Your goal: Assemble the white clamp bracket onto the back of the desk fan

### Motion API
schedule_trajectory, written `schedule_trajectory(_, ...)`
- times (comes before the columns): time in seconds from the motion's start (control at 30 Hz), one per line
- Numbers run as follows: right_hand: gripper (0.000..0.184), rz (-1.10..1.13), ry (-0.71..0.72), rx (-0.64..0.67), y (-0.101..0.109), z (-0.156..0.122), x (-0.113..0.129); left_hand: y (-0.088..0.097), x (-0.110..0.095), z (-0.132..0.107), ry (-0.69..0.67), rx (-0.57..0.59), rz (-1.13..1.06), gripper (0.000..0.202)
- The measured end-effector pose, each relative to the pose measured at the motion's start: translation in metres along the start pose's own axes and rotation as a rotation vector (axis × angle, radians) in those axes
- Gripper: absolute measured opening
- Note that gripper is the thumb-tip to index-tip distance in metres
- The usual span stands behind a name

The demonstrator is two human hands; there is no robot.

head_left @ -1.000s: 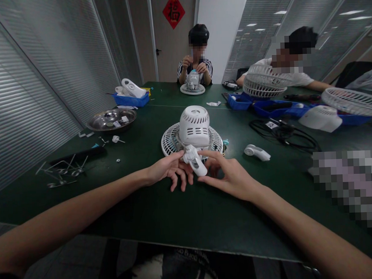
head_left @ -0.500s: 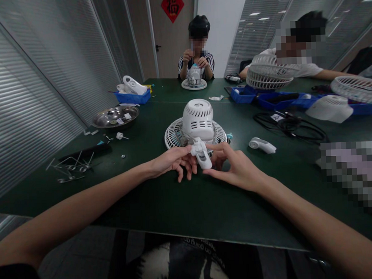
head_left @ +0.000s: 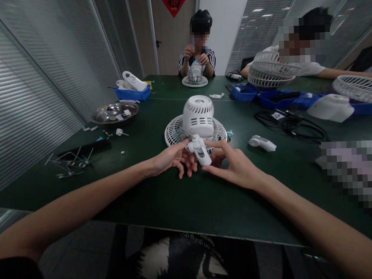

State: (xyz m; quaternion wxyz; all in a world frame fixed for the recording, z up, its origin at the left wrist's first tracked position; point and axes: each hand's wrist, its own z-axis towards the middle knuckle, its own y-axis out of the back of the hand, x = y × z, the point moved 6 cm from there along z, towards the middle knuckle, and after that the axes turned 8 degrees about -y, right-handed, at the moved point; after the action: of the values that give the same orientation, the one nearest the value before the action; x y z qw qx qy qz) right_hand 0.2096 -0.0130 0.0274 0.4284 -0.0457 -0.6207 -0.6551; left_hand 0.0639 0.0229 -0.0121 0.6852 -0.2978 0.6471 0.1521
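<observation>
In front of me a white fan (head_left: 198, 114) rests grille-down, its rounded motor housing facing up. A white plastic neck bracket (head_left: 200, 149) sticks out from its near side toward me; whether it is joined to the housing is hard to see. My left hand (head_left: 178, 158) has its thumb at the bracket's left side, with the fingers curled beneath. My right hand (head_left: 232, 160) grips the bracket's lower right end between thumb and index finger. A separate white curved handle-like piece (head_left: 262, 143) lies to the right of the fan.
On the left are a metal dish (head_left: 115, 112) of small parts, bent metal pieces (head_left: 72, 164) and a blue bin (head_left: 132, 93). A coiled black cable (head_left: 291, 125), blue trays (head_left: 244, 94) and fan grilles (head_left: 270, 71) stand right. Across the table a person (head_left: 198, 53) handles another fan.
The bracket has turned slightly in my fingers, and my left thumb has slid a little to its left. The whole view has tipped down slightly.
</observation>
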Motion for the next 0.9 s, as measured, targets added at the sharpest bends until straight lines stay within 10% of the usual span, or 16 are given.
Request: schedule_trajectory(0.9,0.059,0.021,-0.005,-0.040,0.0006,-0.0010,-0.0028,0.0025,-0.0041,-0.0019,-0.015,0.000,0.048,0.051)
